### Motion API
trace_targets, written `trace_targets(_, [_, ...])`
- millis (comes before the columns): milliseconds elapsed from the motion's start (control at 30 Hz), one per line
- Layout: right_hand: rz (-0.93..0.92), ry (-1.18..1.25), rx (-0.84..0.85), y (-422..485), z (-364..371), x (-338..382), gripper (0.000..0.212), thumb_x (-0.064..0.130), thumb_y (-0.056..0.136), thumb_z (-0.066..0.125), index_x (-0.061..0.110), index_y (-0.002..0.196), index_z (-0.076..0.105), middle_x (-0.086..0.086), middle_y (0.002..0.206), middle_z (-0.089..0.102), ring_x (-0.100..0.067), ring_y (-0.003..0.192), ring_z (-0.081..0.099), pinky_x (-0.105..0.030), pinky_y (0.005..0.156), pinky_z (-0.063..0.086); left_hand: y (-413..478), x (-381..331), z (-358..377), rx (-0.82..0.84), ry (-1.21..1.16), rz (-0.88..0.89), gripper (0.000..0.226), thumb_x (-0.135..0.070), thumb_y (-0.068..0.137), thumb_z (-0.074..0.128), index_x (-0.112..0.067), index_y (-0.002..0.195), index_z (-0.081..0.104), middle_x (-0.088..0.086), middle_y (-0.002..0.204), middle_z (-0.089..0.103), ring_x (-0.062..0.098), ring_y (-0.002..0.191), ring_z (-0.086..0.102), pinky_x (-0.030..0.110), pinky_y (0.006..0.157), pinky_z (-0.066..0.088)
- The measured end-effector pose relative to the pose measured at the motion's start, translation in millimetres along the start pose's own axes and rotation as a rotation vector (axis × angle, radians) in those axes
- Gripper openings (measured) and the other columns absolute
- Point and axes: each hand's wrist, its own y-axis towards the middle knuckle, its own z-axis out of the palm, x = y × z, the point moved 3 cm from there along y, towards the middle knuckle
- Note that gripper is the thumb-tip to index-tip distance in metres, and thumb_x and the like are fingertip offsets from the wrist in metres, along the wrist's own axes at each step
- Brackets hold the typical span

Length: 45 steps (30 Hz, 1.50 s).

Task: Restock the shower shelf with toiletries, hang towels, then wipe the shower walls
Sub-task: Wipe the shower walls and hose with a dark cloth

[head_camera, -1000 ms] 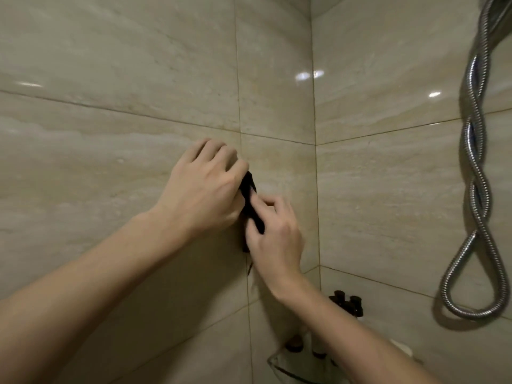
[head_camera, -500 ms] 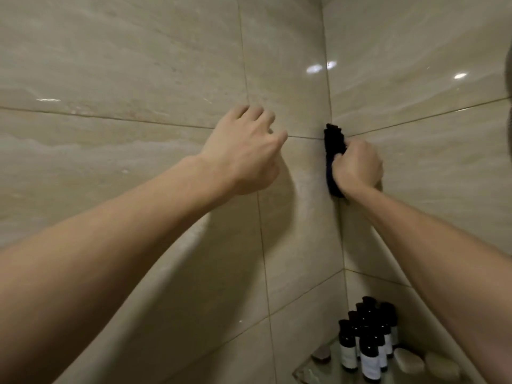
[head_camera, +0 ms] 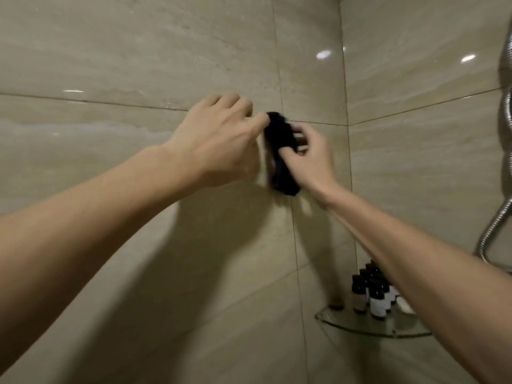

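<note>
**Inspector:** Shower stall, two faces of beige stone-look tile meeting at a corner. The left-hand shower wall (head_camera: 138,51) is glossy and carries ceiling-light reflections. Record the writing first.

**Clerk:** The only labels are on the dark bottles (head_camera: 377,303), which stand grouped on the glass corner shelf (head_camera: 360,332) at lower right. The labels are pale, and the print is too small and blurred to read. No brand can be made out. A pale bar (head_camera: 404,306), possibly soap, lies just beside them on the same shelf.

**Inspector:** The cloth?

**Clerk:** The black cloth (head_camera: 279,151) is bunched lengthwise and lies flat against the left wall, just below a horizontal grout line and near the corner. It sits between the two hands.

**Inspector:** Grip, right side?

**Clerk:** The right hand (head_camera: 310,159) has its fingers curled around the cloth's right edge and its thumb across the front. It is a closed hold on the fabric, taken at mid-length, and the lower end hangs free below the hand.

**Inspector:** Left side?

**Clerk:** The left hand (head_camera: 219,142) has bent fingers, and one tip meets the cloth's top corner. I cannot tell whether it pinches or merely touches.

**Inspector:** Anything else?

**Clerk:** A metal shower hose (head_camera: 496,225) hangs at the right edge, well apart from the cloth.
</note>
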Motion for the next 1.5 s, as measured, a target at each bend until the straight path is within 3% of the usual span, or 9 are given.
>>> trace_targets(133, [-0.074,0.066,-0.055,-70.5,50.0,63.0,0.027,0.019,0.082,0.065,0.032,0.106,0.069,0.002,0.099,0.065,-0.016,0.086,0.063,-0.032,0.076,0.053,-47.3,25.5,-38.1,-0.066,-0.091,-0.08,0.063,-0.059,0.094,0.024,-0.014,0.113,0.062,0.02,0.103,0.063,0.039,0.095,0.059,0.044,0.08,0.044])
trace_targets(267, [-0.058,0.104,-0.174,-130.5,85.4,103.9,0.04,0.014,0.084,0.068,0.033,0.12,0.07,0.006,0.105,0.055,-0.014,0.094,0.059,-0.024,0.082,0.045,-101.3,56.5,-63.2,-0.041,-0.137,-0.143,0.061,-0.061,0.094,0.026,-0.014,0.103,0.065,0.019,0.092,0.064,0.04,0.09,0.059,0.045,0.078,0.046])
trace_targets(433, [-0.095,0.125,-0.139,-178.0,112.5,129.9,0.042,0.01,0.084,0.066,0.03,0.12,0.066,0.008,0.107,0.05,-0.016,0.097,0.058,-0.031,0.081,0.051,-154.0,69.1,-82.3,0.01,-0.084,-0.122,0.055,-0.059,0.095,0.032,-0.014,0.1,0.062,0.017,0.092,0.063,0.04,0.091,0.06,0.047,0.082,0.043])
trace_targets(567, [-0.334,-0.084,-0.131,-212.2,120.4,127.1,0.03,0.009,0.083,0.069,0.02,0.11,0.069,0.0,0.109,0.053,-0.026,0.096,0.056,-0.035,0.06,0.046,-166.0,63.4,-83.4,0.045,-0.147,-0.202,0.056,-0.063,0.095,0.028,-0.015,0.104,0.055,0.017,0.09,0.069,0.04,0.086,0.065,0.048,0.083,0.044])
trace_targets(733, [-0.689,-0.369,-0.195,-216.9,99.5,77.3,0.042,0.01,0.087,0.07,0.029,0.125,0.071,-0.005,0.098,0.063,-0.025,0.082,0.058,-0.034,0.048,0.037,-149.8,37.8,-70.4,0.144,-0.121,-0.06,0.061,-0.063,0.097,0.024,-0.017,0.1,0.064,0.011,0.083,0.072,0.034,0.083,0.068,0.045,0.086,0.043])
trace_targets(833, [-0.567,-0.36,-0.204,-197.2,79.9,38.1,0.042,0.009,0.087,0.064,0.028,0.124,0.071,-0.002,0.102,0.06,-0.022,0.082,0.058,-0.033,0.047,0.042,-127.6,18.4,-55.6,0.14,-0.091,-0.021,0.056,-0.058,0.096,0.03,-0.017,0.086,0.067,0.012,0.081,0.066,0.036,0.082,0.066,0.043,0.081,0.043])
trace_targets(1000, [-0.1,-0.326,-0.251,-140.6,40.8,-43.9,0.046,0.015,0.09,0.065,0.031,0.133,0.063,0.005,0.11,0.054,-0.017,0.093,0.056,-0.032,0.063,0.052,-86.7,-23.4,-16.4,0.129,-0.134,0.048,0.052,-0.055,0.092,0.033,-0.016,0.094,0.066,0.014,0.095,0.063,0.036,0.089,0.06,0.045,0.083,0.045])
trace_targets(1167, [-0.126,-0.589,-0.12,-86.3,-4.9,-107.1,0.046,0.013,0.092,0.056,0.023,0.136,0.048,-0.001,0.119,0.054,-0.017,0.099,0.054,-0.034,0.074,0.054,-46.8,-72.1,30.1,0.23,-0.103,0.158,0.059,-0.058,0.083,0.032,-0.013,0.1,0.066,0.017,0.111,0.062,0.037,0.105,0.057,0.048,0.098,0.044])
trace_targets(1500, [0.156,-0.902,0.066,-37.1,-65.6,-212.3,0.05,0.006,0.089,0.066,0.008,0.13,0.04,-0.015,0.128,0.051,-0.033,0.11,0.057,-0.04,0.084,0.051,20.0,-147.3,92.9,0.204,-0.081,0.222,0.052,-0.051,0.09,0.038,-0.011,0.11,0.065,0.017,0.119,0.058,0.035,0.111,0.05,0.048,0.102,0.041])
